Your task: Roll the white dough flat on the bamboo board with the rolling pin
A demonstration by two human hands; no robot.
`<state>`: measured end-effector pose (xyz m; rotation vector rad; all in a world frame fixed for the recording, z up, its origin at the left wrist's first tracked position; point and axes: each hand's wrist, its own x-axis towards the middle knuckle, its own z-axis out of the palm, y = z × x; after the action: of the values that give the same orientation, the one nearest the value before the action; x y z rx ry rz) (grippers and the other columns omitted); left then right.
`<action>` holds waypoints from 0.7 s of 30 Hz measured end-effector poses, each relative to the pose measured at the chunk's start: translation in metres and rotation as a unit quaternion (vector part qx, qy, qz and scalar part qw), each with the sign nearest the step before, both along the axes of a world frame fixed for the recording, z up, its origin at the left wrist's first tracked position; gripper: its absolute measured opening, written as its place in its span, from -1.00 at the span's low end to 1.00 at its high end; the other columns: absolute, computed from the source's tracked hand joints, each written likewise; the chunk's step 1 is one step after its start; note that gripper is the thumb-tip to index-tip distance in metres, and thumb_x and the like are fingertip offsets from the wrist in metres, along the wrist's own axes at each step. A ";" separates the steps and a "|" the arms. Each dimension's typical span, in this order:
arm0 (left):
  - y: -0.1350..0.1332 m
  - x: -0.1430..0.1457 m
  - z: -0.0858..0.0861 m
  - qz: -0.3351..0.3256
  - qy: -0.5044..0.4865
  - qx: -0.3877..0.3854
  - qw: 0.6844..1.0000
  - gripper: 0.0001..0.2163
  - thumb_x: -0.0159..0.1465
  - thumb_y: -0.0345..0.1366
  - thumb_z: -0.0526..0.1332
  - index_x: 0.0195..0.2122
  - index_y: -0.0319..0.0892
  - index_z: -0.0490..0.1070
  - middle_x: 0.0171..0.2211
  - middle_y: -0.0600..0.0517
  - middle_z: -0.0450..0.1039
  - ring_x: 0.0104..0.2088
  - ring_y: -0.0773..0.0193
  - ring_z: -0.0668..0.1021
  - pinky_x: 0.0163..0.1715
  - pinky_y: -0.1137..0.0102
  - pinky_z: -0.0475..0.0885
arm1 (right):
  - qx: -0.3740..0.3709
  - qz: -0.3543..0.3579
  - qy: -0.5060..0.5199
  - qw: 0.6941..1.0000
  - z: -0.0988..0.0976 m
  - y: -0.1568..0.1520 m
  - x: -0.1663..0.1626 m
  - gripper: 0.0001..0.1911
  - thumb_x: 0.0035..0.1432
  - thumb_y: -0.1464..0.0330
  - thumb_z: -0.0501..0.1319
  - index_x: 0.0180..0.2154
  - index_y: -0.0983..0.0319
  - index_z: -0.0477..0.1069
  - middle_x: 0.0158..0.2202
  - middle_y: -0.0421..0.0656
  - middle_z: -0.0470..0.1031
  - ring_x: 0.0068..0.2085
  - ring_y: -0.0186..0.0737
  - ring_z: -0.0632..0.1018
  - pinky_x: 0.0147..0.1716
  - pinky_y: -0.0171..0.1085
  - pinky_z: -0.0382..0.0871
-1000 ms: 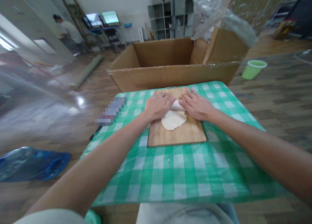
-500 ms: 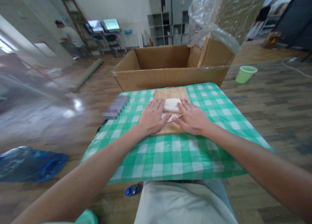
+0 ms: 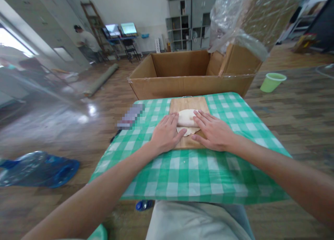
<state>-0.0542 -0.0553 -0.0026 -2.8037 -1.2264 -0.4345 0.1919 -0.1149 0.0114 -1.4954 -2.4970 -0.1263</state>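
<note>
A piece of pale dough [image 3: 186,118] lies on a wooden board [image 3: 188,102]. Its far part is rolled over into a thick fold, and a thin uneven flap sticks out on my side. My left hand [image 3: 166,133] rests at the dough's left end, fingers stretched forward and thumb pointing inward over the near flap. At the right end lies my right hand [image 3: 216,131], its fingertips on top of the fold and its thumb just off the flap. Neither hand is closed around the dough.
A green-and-white checked cloth [image 3: 188,177] covers the table. On its left lies a blurred-out flat object [image 3: 130,117]. A large cardboard box [image 3: 190,86] stands beyond the far edge. On the floor are a green bucket [image 3: 272,82] and a big blue bottle [image 3: 39,169].
The whole view has shifted slightly. My thumbs are a little farther apart, and the dough's fold looks rounder. Both hands stay at the dough's ends.
</note>
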 end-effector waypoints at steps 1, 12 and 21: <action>0.006 0.002 -0.002 0.003 0.002 -0.005 1.000 -0.28 0.53 0.11 -0.10 0.47 -0.42 0.09 0.48 -0.32 0.15 0.50 -0.01 0.19 0.50 0.10 0.05 | -0.002 -0.002 -0.004 1.000 0.001 0.005 0.001 -0.04 0.43 -0.21 -0.16 0.42 0.44 0.21 0.52 0.21 0.06 0.52 0.20 0.11 0.46 0.13 0.04; 0.065 0.026 0.019 0.010 0.045 -0.118 0.992 -0.21 0.53 0.14 -0.41 0.50 -0.36 0.05 0.53 -0.22 0.05 0.53 0.07 0.14 0.48 0.17 0.01 | -0.010 0.005 0.031 0.999 -0.001 0.054 0.016 -0.11 0.50 -0.11 -0.25 0.40 0.44 0.27 0.45 0.20 0.24 0.50 0.23 0.17 0.44 0.15 0.08; 0.111 0.055 0.028 0.049 0.086 -0.129 0.987 -0.25 0.51 0.17 -0.43 0.57 -0.16 -0.11 0.55 -0.11 -0.01 0.50 -0.04 0.21 0.38 0.05 0.20 | -0.039 -0.035 0.071 0.996 -0.013 0.109 0.040 -0.10 0.49 -0.12 -0.35 0.33 0.35 0.37 0.43 0.16 0.29 0.49 0.24 0.19 0.43 0.23 0.04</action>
<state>0.0011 0.0553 0.0257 -2.8933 -1.4658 -0.0273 0.2324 -0.0063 -0.0018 -1.5644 -2.3635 0.0655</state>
